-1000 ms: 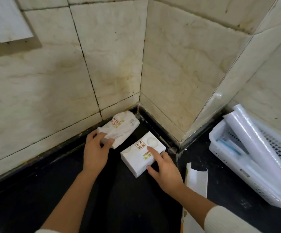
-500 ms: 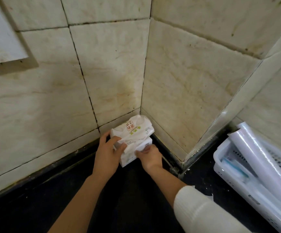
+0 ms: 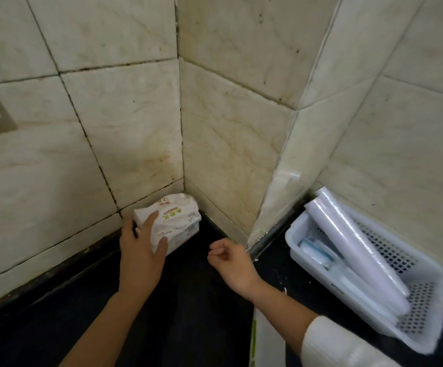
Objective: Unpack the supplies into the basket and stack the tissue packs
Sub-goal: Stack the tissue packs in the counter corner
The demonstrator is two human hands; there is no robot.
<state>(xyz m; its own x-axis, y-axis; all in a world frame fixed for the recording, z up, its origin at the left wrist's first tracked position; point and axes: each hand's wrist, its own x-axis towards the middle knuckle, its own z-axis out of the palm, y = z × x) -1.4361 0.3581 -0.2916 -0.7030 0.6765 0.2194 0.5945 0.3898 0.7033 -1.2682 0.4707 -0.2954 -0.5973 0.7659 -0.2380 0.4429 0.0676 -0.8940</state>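
Note:
Two white tissue packs (image 3: pixel 178 221) lie stacked one on the other in the wall corner on the dark counter. My left hand (image 3: pixel 142 242) rests flat on the stack's near left end, thumb on its side and fingers spread over the top pack. To the right, apart from the stack, my right hand (image 3: pixel 229 260) hovers with loosely curled fingers holding nothing. The white perforated basket (image 3: pixel 426 308) stands at the right against the wall, holding a long clear-wrapped roll (image 3: pixel 355 245) and flat white and blue packets (image 3: pixel 318 252).
Stained beige wall tiles close in the corner behind the stack. A tiled column edge (image 3: pixel 276 202) juts out between the stack and the basket. A white paper bag (image 3: pixel 265 340) lies at the bottom edge beside my right sleeve. The dark counter (image 3: pixel 188 313) spreads in front.
The two packs went from lying side by side to stacked in the corner. My right hand has let go and drawn back to the right; my left hand stays on the stack.

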